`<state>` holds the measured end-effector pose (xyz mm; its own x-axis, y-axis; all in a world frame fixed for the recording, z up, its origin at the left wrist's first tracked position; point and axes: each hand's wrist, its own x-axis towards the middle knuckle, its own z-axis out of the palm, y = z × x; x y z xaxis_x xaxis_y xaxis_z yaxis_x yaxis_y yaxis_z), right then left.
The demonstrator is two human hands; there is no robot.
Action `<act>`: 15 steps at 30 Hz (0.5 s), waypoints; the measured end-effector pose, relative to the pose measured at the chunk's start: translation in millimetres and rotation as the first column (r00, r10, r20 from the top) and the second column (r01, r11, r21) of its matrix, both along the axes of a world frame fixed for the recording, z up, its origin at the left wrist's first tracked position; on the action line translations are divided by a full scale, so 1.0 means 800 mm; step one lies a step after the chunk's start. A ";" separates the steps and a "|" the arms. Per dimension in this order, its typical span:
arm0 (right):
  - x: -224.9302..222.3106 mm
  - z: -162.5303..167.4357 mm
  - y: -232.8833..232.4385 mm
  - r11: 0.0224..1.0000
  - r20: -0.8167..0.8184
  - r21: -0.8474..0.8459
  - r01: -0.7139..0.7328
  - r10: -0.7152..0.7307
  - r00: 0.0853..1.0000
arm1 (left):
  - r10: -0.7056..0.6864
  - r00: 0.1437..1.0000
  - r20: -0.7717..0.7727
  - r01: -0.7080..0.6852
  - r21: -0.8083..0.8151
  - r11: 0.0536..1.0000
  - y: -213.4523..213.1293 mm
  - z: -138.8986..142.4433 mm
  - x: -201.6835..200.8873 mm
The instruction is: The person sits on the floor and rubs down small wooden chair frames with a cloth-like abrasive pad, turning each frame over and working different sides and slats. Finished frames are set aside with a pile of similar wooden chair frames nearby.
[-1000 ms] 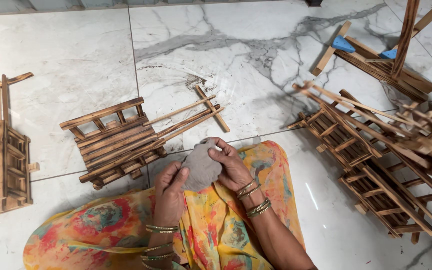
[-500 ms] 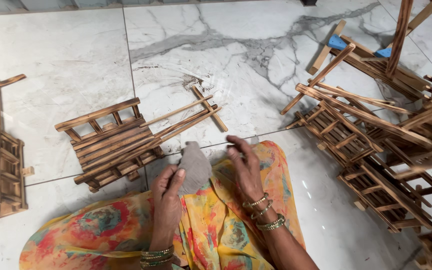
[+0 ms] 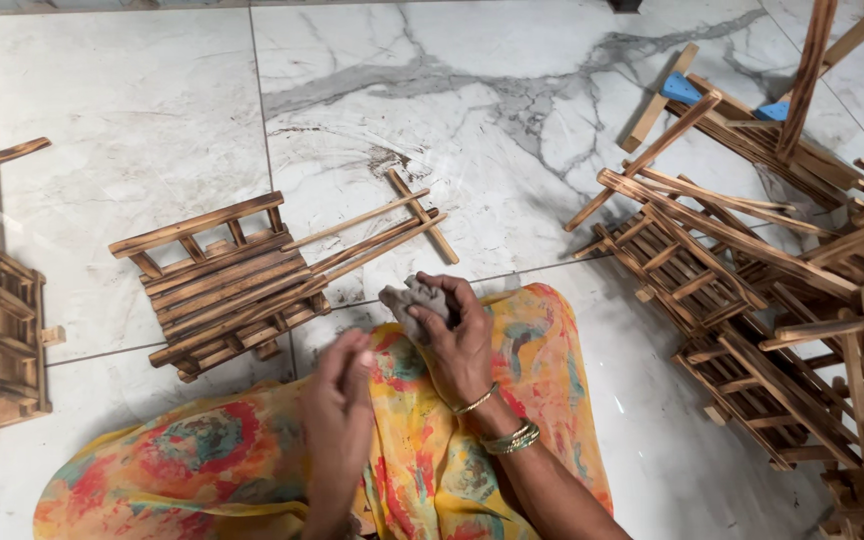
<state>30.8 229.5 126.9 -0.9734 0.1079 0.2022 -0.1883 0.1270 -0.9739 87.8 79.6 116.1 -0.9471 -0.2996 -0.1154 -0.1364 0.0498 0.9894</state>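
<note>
The right hand [image 3: 462,340] grips a crumpled grey cloth [image 3: 410,303] above the colourful garment [image 3: 432,450]. The left hand [image 3: 337,415] is blurred, loosely curled and empty, near the slatted brown wooden frame [image 3: 227,285].

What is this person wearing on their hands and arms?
Both arms are bare, with no sleeves and no gloves. The right hand has a thin gold-coloured bangle at the wrist and, a little further up the forearm, a stack of bangles in gold and green. The left hand is blurred; no ring shows on it, and its wrist is at the frame's edge.
</note>
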 end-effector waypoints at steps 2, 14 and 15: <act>0.007 -0.004 -0.009 0.995 -0.197 0.097 -0.031 0.050 0.979 | -0.088 0.995 -0.036 0.094 0.202 0.975 0.013 -0.005 0.000; 0.010 -0.041 -0.009 0.854 0.172 -0.336 -0.398 0.471 0.865 | 0.047 0.997 -0.060 -0.016 0.439 0.898 0.009 -0.044 0.001; 0.009 -0.038 -0.010 0.911 0.281 -0.242 -0.335 0.396 0.874 | 0.098 0.993 -0.060 -0.065 0.409 0.910 0.012 -0.047 0.001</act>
<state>38.2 221.6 96.7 -0.9582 -0.2634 -0.1116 0.1353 -0.0735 -0.9881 88.9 89.3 78.1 -0.9322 -0.3189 -0.1709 -0.0452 -0.3660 0.9295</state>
